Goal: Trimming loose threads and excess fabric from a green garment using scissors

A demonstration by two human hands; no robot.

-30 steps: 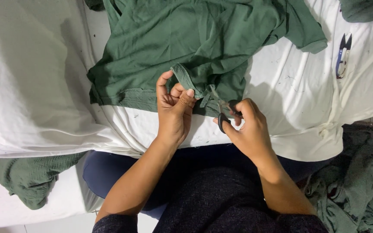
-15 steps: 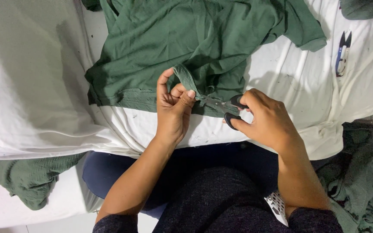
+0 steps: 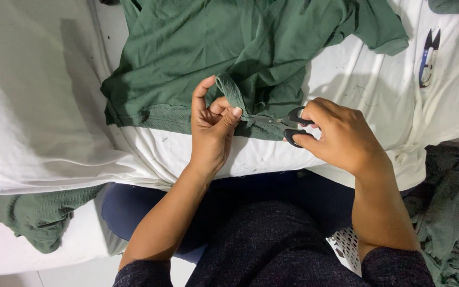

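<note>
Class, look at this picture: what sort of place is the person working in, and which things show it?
Probably a small garment workroom: a dark green knit garment on a white cloth-covered table, black-handled scissors in the right hand, and blue thread snips lying nearby.

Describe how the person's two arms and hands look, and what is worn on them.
The left hand and right hand are bare: no gloves, rings, watch or bracelet show. Forearms are uncovered. Dark speckled knit sleeves end near the elbows. Fingernails look short and unpainted.
</note>
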